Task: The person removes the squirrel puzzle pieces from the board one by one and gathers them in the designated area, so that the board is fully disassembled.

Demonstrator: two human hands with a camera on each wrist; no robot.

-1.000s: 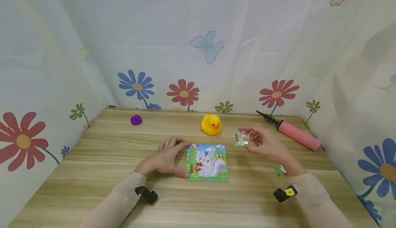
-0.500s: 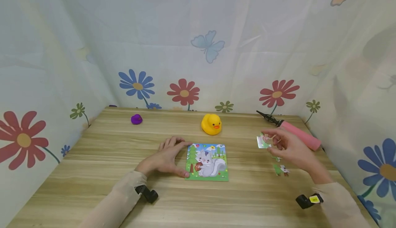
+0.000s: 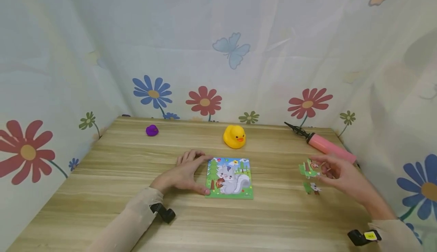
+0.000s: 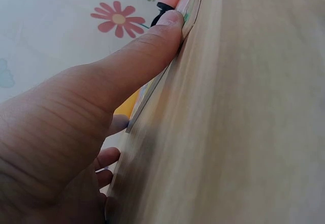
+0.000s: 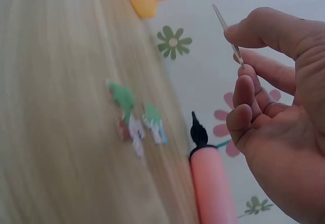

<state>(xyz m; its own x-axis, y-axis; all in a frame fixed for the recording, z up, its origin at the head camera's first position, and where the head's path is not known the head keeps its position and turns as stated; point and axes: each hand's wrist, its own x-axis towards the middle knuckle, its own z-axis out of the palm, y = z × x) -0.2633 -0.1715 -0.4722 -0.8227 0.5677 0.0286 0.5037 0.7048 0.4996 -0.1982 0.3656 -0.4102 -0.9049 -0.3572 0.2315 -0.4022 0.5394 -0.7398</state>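
A square squirrel picture puzzle (image 3: 232,181) lies flat in the middle of the table. My left hand (image 3: 186,172) spans its left edge, thumb on the near corner and index finger at the far corner. The left wrist view shows the thumb (image 4: 152,38) lying straight along the board's edge. Off to the right, my right hand (image 3: 338,172) pinches a puzzle piece (image 5: 222,22) between thumb and index finger, raised above the table. Below it in the right wrist view lie two loose pieces, a green, white and brown piece (image 5: 123,99) and a smaller green-and-white piece (image 5: 152,115).
Behind the puzzle stands a yellow rubber duck (image 3: 234,137), and a small purple duck (image 3: 152,130) sits at the back left. A pink hand pump (image 3: 329,147) with a black nozzle lies at the back right. Flowered curtains (image 3: 170,51) enclose the wooden table (image 3: 119,168).
My right hand has carried the pinched piece rightwards and nearer, from beside the puzzle to over the loose pieces. The left hand and the puzzle stay where they were.
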